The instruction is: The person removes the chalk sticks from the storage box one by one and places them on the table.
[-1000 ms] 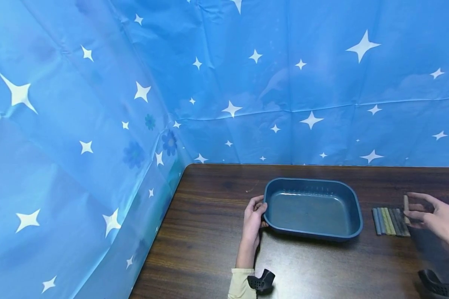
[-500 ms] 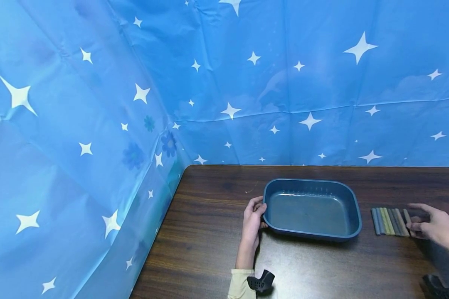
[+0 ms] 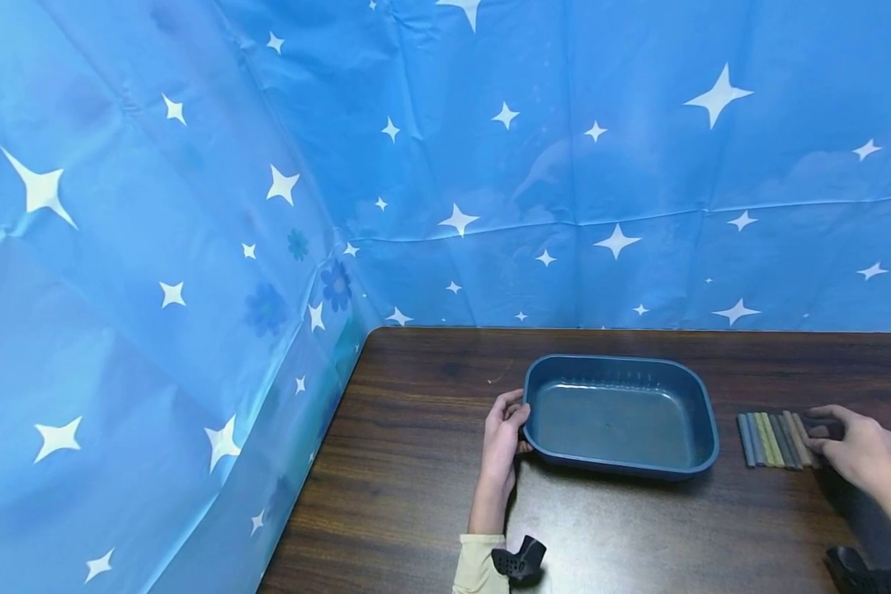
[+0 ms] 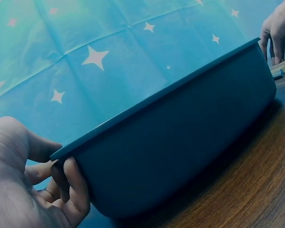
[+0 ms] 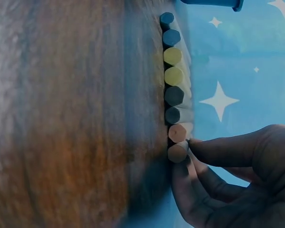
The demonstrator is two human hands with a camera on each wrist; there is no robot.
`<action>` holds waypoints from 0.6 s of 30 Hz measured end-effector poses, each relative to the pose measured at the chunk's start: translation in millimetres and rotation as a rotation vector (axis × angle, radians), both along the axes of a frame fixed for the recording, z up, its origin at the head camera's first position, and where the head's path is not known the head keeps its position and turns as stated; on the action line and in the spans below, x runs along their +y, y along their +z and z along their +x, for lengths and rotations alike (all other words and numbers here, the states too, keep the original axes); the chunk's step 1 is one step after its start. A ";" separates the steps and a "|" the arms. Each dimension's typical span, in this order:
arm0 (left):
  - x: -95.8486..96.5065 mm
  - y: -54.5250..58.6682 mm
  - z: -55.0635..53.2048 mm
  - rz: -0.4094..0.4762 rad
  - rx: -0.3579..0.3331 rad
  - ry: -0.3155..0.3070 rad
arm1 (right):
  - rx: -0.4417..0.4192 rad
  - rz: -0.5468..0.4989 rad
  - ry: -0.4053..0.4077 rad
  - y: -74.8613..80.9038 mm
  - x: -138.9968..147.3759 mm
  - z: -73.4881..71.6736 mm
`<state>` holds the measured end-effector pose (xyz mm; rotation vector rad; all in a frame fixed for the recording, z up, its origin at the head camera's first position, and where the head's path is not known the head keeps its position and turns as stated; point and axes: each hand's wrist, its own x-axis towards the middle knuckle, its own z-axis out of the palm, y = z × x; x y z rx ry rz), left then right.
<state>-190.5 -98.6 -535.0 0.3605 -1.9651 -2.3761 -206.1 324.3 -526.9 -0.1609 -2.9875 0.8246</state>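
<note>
My left hand [image 3: 499, 441] grips the left rim of a blue rectangular plastic basin [image 3: 616, 417]. In the left wrist view, the thumb lies on top of the rim and the fingers curl beneath it. To the basin's right, several coloured chalk sticks [image 3: 770, 440] lie side by side in a row. Up close, in the right wrist view, their hexagonal ends run from blue through yellow and dark to orange. At the row's right end, my right hand [image 3: 865, 454] pinches the last orange chalk stick [image 5: 177, 153], which lies against its neighbour.
A dark wood-grain table [image 3: 408, 462] carries everything. Blue star-patterned sheets [image 3: 520, 173] hang behind it and along its left edge. A black wrist strap mount [image 3: 518, 558] sits on the left forearm.
My right hand has lowered the last chalk stick to the table and moved it left against the row. The left hand and the basin have stayed put.
</note>
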 end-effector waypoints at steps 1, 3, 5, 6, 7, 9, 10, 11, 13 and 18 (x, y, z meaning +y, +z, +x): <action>0.4 -0.1 -0.1 0.003 0.002 0.001 | 0.007 0.004 -0.005 0.0 -0.1 -0.1; 1.3 0.0 -0.4 0.007 0.000 -0.001 | 0.019 0.001 -0.012 0.5 -0.1 0.5; 2.4 0.3 -1.1 0.011 -0.003 -0.002 | 0.034 0.001 -0.018 0.9 0.1 1.7; 2.9 0.4 -1.4 0.012 -0.003 -0.004 | 0.039 0.000 -0.023 1.3 0.2 2.4; 3.4 0.8 -1.7 0.014 -0.004 -0.006 | 0.042 -0.001 -0.030 1.6 0.1 3.1; 4.2 1.5 -2.4 0.013 -0.008 -0.006 | 0.046 -0.006 -0.057 2.6 -0.3 4.9; 4.1 1.8 -2.6 0.005 -0.005 -0.003 | 0.041 -0.014 -0.073 3.3 -1.3 5.8; 4.0 1.8 -2.8 -0.016 0.004 0.001 | 0.036 -0.023 -0.093 3.8 -2.5 6.8; 4.1 1.8 -3.7 -0.089 0.041 0.018 | 0.026 -0.042 -0.134 5.1 -5.2 9.0; 3.9 0.9 -3.9 -0.554 0.200 0.116 | -0.017 -0.077 -0.230 9.6 -10.8 10.4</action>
